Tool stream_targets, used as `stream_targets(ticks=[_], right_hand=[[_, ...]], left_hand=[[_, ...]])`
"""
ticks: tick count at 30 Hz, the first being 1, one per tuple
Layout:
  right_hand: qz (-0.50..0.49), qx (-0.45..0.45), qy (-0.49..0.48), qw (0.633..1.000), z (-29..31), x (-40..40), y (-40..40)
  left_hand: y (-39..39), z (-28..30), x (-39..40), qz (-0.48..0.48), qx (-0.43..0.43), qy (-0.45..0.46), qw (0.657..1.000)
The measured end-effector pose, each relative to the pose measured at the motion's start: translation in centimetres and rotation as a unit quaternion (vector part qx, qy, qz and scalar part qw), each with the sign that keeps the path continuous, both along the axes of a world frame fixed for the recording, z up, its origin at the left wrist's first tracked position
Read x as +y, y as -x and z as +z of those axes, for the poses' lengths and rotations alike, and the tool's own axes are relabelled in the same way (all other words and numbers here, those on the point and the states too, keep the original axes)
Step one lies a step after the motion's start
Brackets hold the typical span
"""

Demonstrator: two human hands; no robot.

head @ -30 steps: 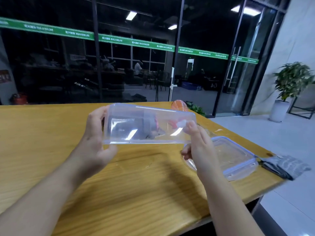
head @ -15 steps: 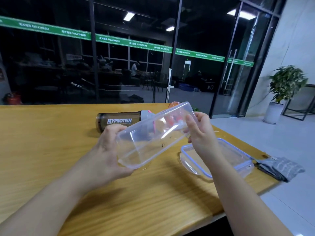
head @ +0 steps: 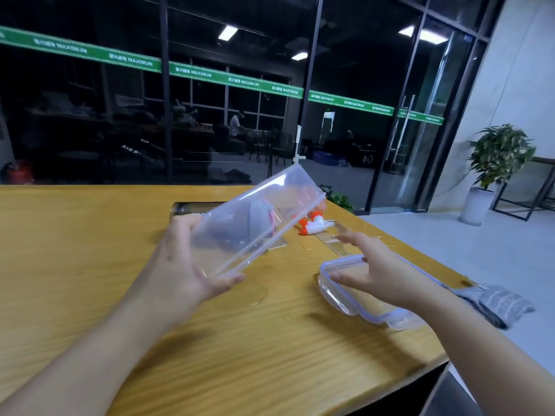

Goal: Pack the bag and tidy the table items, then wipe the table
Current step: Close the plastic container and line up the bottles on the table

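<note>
Above the table [head: 90, 265], at ten o'clock: left hand [head: 183, 265] grips the tilted clear container [head: 255, 223].
At three o'clock: right hand [head: 381, 271], fingers spread, above the lid [head: 345, 298].

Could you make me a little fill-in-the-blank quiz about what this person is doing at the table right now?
1. The clear plastic container is held only by the ____ hand.
2. The right hand hovers open above the container's ____, which lies on the wooden table.
3. The grey cloth lies at the table's ____ edge.
4. The spray bottle beyond the container has an ____ and white nozzle.

Missing words: left; lid; right; orange
</note>
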State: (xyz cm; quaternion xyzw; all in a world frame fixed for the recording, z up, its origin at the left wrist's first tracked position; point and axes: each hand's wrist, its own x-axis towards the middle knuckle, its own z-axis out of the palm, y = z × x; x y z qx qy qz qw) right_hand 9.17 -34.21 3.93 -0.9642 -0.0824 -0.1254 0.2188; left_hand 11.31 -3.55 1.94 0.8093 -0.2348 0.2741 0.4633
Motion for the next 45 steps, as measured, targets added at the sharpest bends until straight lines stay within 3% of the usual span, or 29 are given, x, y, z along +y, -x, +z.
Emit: stream_targets(ticks=[6, 12, 21, 25, 29, 35, 45], right_hand=[[0.033, -0.035, 0.085, 0.995, -1.9, -1.2, 2.8], [0.04, -0.053, 0.098, 0.993, -3.6, -2.7, 4.0], [0.014, -0.068, 0.146, 0.987, -3.3, -2.2, 5.0], [0.062, -0.191, 0.231, 0.952, -3.6, -2.0, 4.8], [0.079, -0.249, 0.292, 0.92, -3.5, -1.9, 4.6], [0.11, -0.329, 0.319, 0.882, -4.0, -3.2, 4.5], [0.066, -0.398, 0.304, 0.863, -4.1, -4.2, 4.0]], left_hand=[[0.3, 0.1, -0.6, -0.001, 0.067, 0.117, 0.991], [0.0, -0.1, -1.0, 0.023, 0.101, 0.128, 0.986], [0.3, 0.3, -0.8, 0.002, 0.083, 0.155, 0.984], [0.3, 0.5, -0.5, 0.017, 0.077, 0.161, 0.984], [0.2, 0.5, -0.6, 0.025, 0.072, 0.171, 0.982], [0.4, 0.7, -0.6, 0.013, 0.077, 0.185, 0.98], [0.0, 0.4, -0.5, 0.007, 0.084, 0.185, 0.979]])
